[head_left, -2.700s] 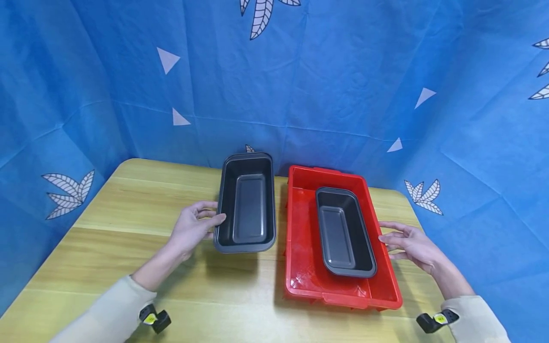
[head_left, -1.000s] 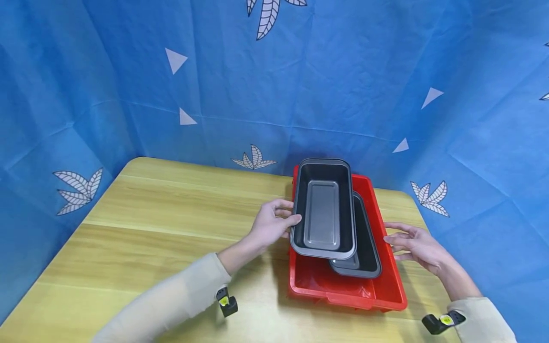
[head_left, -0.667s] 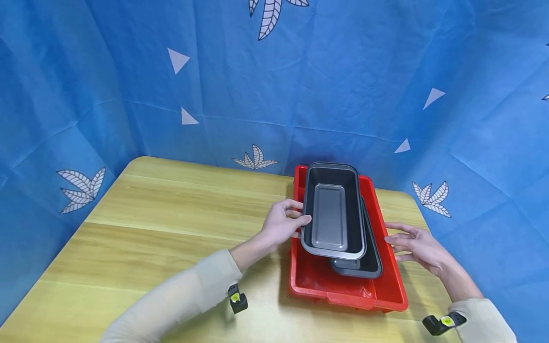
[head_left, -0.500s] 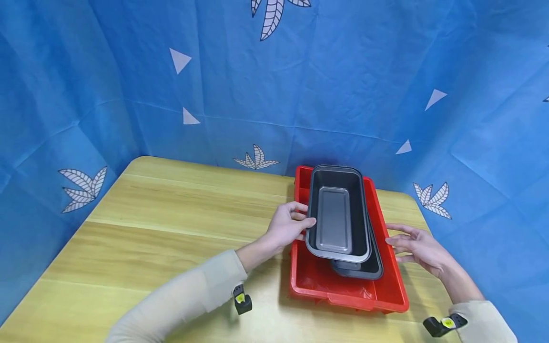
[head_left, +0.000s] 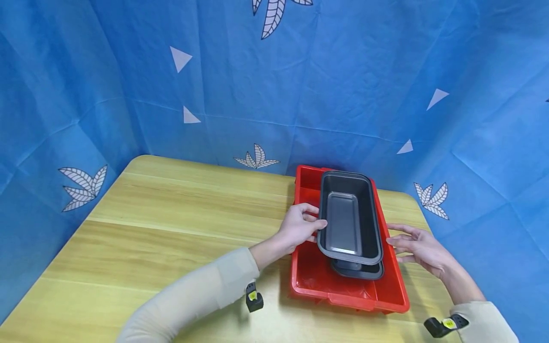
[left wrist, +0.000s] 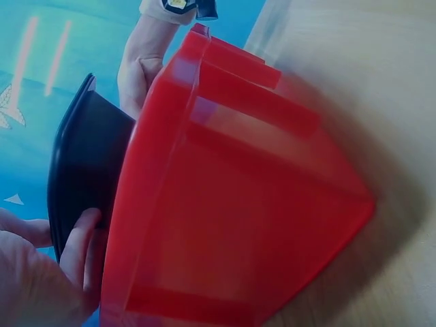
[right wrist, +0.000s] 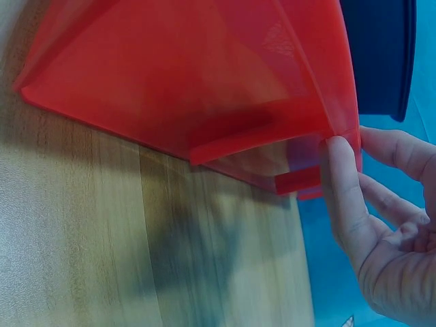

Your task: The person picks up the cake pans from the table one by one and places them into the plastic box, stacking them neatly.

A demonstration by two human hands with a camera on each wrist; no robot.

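My left hand (head_left: pixel 298 226) pinches the left rim of a dark grey loaf pan (head_left: pixel 343 221), thumb inside and fingers beneath. That pan is above a red plastic bin (head_left: pixel 315 278), slightly tilted, its inside facing up. Under it a second loaf pan (head_left: pixel 357 272) lies in the bin, mostly hidden except for its near end. In the left wrist view the held pan (left wrist: pixel 85 153) shows above the bin's wall (left wrist: pixel 218 225). My right hand (head_left: pixel 422 250) has its fingers loosely extended, fingertips at the bin's right rim. The right wrist view shows these fingertips (right wrist: pixel 337 150) against the rim.
The bin stands at the right of a wooden table (head_left: pixel 180 228), near its back edge. A blue cloth (head_left: pixel 236 71) with white leaf and triangle prints hangs behind and on both sides. Each wrist carries a small black camera (head_left: pixel 254 301).
My left hand has carried the loaf pan rightward from beside the bin to over it, covering most of the second pan. My right hand stays at the bin's right rim.
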